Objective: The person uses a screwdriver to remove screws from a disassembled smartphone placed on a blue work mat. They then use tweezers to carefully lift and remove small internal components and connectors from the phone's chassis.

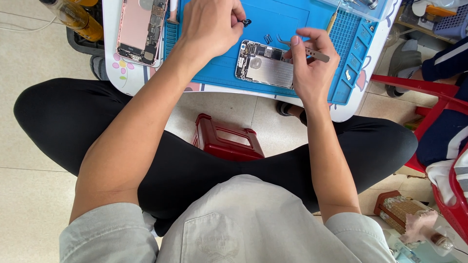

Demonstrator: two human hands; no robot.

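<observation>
Blue mat [273, 19]: opened phone [264, 65] between hands, touching right hand [312, 68].

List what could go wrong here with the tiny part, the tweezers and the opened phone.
1. The left hand pinches a small black part at its fingertips above the blue mat; it might slip and get lost.
2. The right hand holds metal tweezers right over the opened phone; a slip could scratch exposed parts.
3. The phone lies near the mat's front edge and could get knocked off.
</observation>
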